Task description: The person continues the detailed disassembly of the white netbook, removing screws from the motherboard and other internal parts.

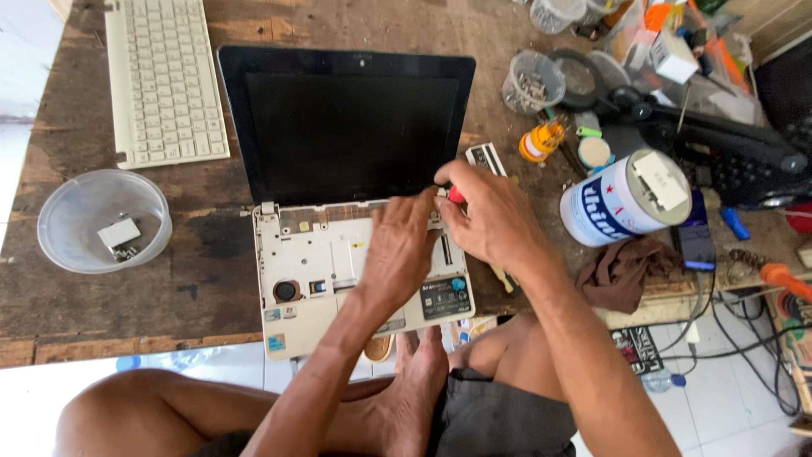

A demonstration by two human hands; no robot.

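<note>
- Worn, dark wooden tabletop [211, 245] fills most of your view, with pale floor and your bare knees and foot at 6 o'clock, nearest you.
- Your left hand [399, 250] lies palm down on the small white laptop base [330, 279], which has its keyboard removed; the fingers are loosely curled, tips pressed near the hinge edge, gripping nothing that you can see.
- Your right hand [491, 222], just at 3 o'clock of the left and touching it at the fingertips, is closed around a red-handled tool [456, 195]; only a bit of the red handle shows, so the tip is hidden.
- That laptop sits at the centre of the table, front edge overhanging toward you, its dark screen [351, 127] tilted open at 12 o'clock.
- At 3 o'clock of your hands, a white and blue can [622, 199] lies on its side, with a brown rag [630, 271] just below it.
- At 9 o'clock, well apart, a clear plastic bowl [76, 199] holds small metal parts.
- Farther off, at 11 o'clock, a white keyboard [165, 80] rests flat.
- At 1 o'clock, a clear cup of screws [533, 83] stands near cluttered tools.
</note>
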